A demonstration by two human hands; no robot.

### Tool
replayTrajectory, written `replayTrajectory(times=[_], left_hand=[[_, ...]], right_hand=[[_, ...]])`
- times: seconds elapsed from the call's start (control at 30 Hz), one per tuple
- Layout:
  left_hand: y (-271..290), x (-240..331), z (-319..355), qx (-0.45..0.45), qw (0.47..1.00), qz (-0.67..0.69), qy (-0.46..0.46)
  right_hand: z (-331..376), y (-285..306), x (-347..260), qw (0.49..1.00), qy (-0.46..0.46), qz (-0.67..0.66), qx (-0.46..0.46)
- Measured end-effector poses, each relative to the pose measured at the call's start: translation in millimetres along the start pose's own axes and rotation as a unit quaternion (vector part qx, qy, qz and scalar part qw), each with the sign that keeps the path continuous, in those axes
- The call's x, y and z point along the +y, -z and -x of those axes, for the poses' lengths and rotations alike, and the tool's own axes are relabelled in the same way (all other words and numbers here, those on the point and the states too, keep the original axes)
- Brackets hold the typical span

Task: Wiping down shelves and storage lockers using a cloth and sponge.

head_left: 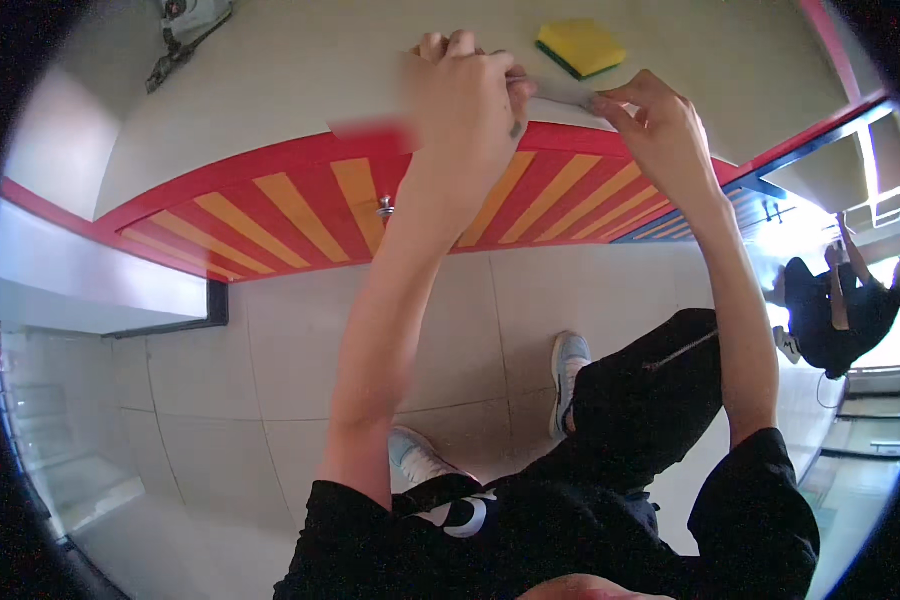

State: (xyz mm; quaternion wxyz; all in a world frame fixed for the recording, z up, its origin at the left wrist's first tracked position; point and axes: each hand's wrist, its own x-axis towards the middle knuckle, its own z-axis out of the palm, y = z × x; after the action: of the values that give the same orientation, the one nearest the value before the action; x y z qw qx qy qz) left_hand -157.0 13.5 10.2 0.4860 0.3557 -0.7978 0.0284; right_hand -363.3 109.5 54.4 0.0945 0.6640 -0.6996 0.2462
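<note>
The strip (562, 92) spans the gap between the two hands, near the counter's front edge. Its right end sits between the thumb and forefinger of the right hand (662, 122), pinched together at the tips. Its left end runs in among the bent fingers of the left hand (467, 95), which close on it, the thumb lying toward the strip. The left hand's back faces up and covers part of that grip.

The strip is thin, narrow and pale grey, stretching fairly straight and sloping a little down to the right. It is small and softly blurred here, so I cannot tell what it is made of.

Just beyond it, apart from both hands, lies a yellow sponge (582, 46) with a green underside. The pale counter (290, 75) spreads left from the left hand as far as a grey device (192, 20) in the far corner. On the near side, a red rim (270, 157) bounds the counter, with a red and yellow striped front (300, 215) below; both forearms reach up across it.
</note>
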Motion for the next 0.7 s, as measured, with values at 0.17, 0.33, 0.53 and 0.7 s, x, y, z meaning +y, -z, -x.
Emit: replayTrajectory(times=[0.17, 0.33, 0.53, 0.7], left_hand=[[41.7, -25.5, 8.5, 0.016, 0.999, -0.032, 0.016], [89.3, -79.3, 23.5, 0.000, 0.998, -0.017, 0.061], [154.1, -170.6, 49.2, 0.080, 0.981, -0.155, 0.084], [185.0, -220.6, 74.5, 0.232, 0.933, -0.245, 0.124]], right_hand=[[3.5, -6.3, -46.0, 0.998, 0.053, -0.019, -0.013], [-12.8, -28.6, -108.3, 0.993, 0.120, -0.013, -0.011], [-64.6, -75.3, -230.9, 0.986, 0.148, -0.054, -0.063], [-111.7, -108.4, -350.1, 0.963, 0.225, 0.021, -0.146]])
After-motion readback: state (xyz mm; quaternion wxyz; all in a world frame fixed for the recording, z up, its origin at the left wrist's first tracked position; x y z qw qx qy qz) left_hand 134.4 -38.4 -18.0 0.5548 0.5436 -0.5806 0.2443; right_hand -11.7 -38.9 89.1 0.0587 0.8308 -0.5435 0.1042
